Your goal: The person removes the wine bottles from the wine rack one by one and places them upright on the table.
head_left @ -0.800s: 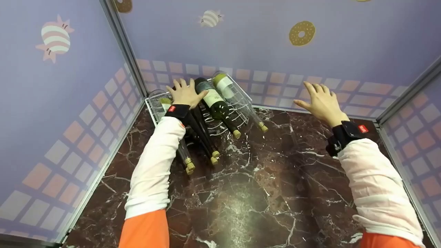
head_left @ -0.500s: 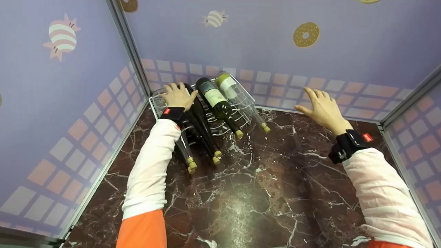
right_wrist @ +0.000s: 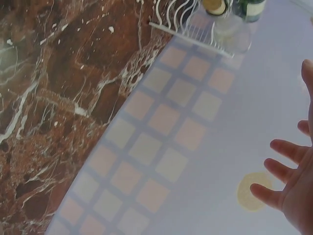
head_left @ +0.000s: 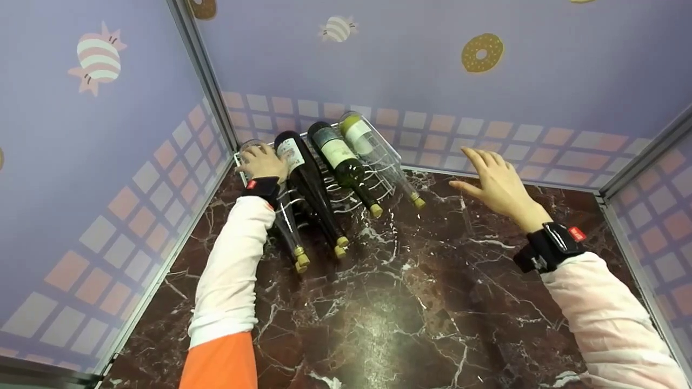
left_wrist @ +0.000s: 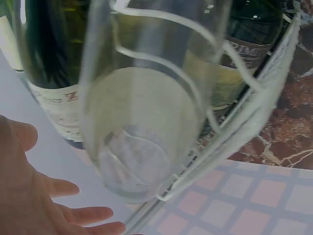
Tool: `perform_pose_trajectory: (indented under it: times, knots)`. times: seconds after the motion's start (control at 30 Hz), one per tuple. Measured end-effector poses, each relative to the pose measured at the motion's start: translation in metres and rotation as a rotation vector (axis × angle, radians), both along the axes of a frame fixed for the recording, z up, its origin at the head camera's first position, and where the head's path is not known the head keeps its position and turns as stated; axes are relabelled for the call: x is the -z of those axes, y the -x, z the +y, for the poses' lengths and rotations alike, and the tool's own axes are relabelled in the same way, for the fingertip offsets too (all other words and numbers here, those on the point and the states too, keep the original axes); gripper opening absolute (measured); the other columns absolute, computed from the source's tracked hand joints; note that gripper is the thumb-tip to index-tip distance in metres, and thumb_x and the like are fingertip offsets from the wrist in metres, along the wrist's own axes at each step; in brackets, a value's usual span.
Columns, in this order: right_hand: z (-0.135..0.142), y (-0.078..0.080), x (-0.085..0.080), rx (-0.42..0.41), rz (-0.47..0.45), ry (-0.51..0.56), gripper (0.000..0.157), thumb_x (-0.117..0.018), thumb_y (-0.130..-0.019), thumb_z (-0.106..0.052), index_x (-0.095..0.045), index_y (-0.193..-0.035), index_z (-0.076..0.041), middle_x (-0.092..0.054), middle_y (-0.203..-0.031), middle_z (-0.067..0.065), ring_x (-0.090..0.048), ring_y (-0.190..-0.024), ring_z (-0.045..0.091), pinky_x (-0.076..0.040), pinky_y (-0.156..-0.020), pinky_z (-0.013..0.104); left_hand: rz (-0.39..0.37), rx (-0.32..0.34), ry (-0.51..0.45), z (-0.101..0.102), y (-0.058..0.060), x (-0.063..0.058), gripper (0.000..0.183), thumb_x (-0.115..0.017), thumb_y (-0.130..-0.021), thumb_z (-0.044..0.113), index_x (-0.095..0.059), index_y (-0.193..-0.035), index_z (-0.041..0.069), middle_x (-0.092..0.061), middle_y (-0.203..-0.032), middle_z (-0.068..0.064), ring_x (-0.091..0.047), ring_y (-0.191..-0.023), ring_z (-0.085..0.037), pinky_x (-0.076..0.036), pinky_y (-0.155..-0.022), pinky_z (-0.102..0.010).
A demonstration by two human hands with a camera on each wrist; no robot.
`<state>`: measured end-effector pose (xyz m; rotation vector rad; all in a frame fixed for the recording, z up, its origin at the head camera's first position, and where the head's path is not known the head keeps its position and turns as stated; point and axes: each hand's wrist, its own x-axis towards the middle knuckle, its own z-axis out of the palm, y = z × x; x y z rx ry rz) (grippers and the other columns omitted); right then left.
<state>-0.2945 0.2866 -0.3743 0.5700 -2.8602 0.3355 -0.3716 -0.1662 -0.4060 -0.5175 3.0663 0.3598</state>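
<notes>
**The Left Hand Goes Over to the End Bottle**

The left hand (head_left: 263,163) has moved left, off the dark bottle (head_left: 308,181), so now it is nearest the left clear bottle (left_wrist: 142,98). Its fingers are spread and hold nothing. They are close to the bottle's round bottom, but I can't quite tell if they touch it. This bottle is smooth and see-through, like a fat tube with a long thin neck. It lies in a white wire rack (left_wrist: 254,117) with wavy bars.

Next comes the dark bottle, shiny and almost black. More of its pale label (head_left: 290,153) shows now, because the hand has gone. Then there is a green bottle (head_left: 339,155) with a cream label, and a right clear bottle (head_left: 379,155). Yellow-brown corks (head_left: 376,210) plug the necks.

Last, the right hand (head_left: 503,186) has come a bit nearer the person. Its fingers are apart and hold nothing, well away from the rack. Under it all is a shiny red-brown top (head_left: 378,313) with white streaks, like stone.
</notes>
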Motion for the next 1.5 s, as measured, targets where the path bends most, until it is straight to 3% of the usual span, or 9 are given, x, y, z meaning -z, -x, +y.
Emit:
perform_pose_trajectory:
  times: [0.4,0.57,0.77,1.07,1.27,1.5]
  knots:
    - [-0.020,-0.028,0.013,-0.109,0.097,0.019,0.081,-0.069,-0.088,-0.045,-0.034,-0.152,-0.009,-0.046,-0.147,0.024,-0.039,-0.137,0.046,-0.032,-0.112,0.066,-0.058,-0.056,-0.055,-0.004,0.000,0.021,0.090,-0.053,-0.097,0.049,-0.005,-0.157,0.002,-0.014,-0.155,-0.040,-0.019,-0.144,-0.056,-0.031,-0.112,-0.068]
    - [-0.021,-0.030,0.015,-0.123,0.125,0.023,0.082,-0.071,-0.087,-0.045,-0.036,-0.151,-0.009,-0.047,-0.147,0.022,-0.040,-0.137,0.044,-0.033,-0.111,0.064,-0.055,-0.127,-0.105,0.000,0.003,0.026,0.104,-0.063,-0.091,0.047,0.004,-0.158,0.005,-0.008,-0.156,-0.041,-0.017,-0.146,-0.054,-0.033,-0.116,-0.061]
    - [-0.017,-0.032,0.019,-0.115,0.114,0.028,0.084,-0.071,-0.086,-0.045,-0.034,-0.152,-0.009,-0.045,-0.148,0.023,-0.040,-0.137,0.045,-0.031,-0.113,0.065,-0.061,-0.189,-0.169,0.004,0.004,0.027,0.113,-0.073,-0.085,0.038,0.008,-0.158,0.009,-0.002,-0.157,-0.040,-0.015,-0.148,-0.051,-0.029,-0.118,-0.060]
    - [-0.016,-0.034,0.023,-0.101,0.102,0.026,0.085,-0.072,-0.086,-0.045,-0.033,-0.153,-0.011,-0.043,-0.148,0.023,-0.040,-0.136,0.046,-0.034,-0.110,0.066,-0.004,-0.280,-0.131,0.013,0.009,0.030,0.116,-0.081,-0.076,0.025,-0.001,-0.159,0.013,-0.011,-0.156,-0.040,-0.024,-0.146,-0.048,-0.034,-0.116,-0.056]
    - [-0.016,-0.035,0.025,-0.093,0.087,0.030,0.085,-0.071,-0.086,-0.045,-0.032,-0.153,-0.011,-0.042,-0.150,0.022,-0.039,-0.137,0.046,-0.033,-0.110,0.067,0.015,-0.263,-0.114,0.016,0.006,0.030,0.118,-0.083,-0.075,0.027,-0.002,-0.159,0.013,-0.015,-0.156,-0.039,-0.030,-0.142,-0.048,-0.034,-0.116,-0.058]
    - [-0.017,-0.034,0.028,-0.101,0.097,0.025,0.084,-0.072,-0.087,-0.043,-0.033,-0.152,-0.009,-0.043,-0.149,0.022,-0.040,-0.137,0.046,-0.034,-0.109,0.067,0.017,-0.242,-0.151,0.014,0.003,0.032,0.120,-0.085,-0.076,0.032,0.000,-0.159,0.012,-0.015,-0.156,-0.037,-0.028,-0.142,-0.049,-0.030,-0.117,-0.061]
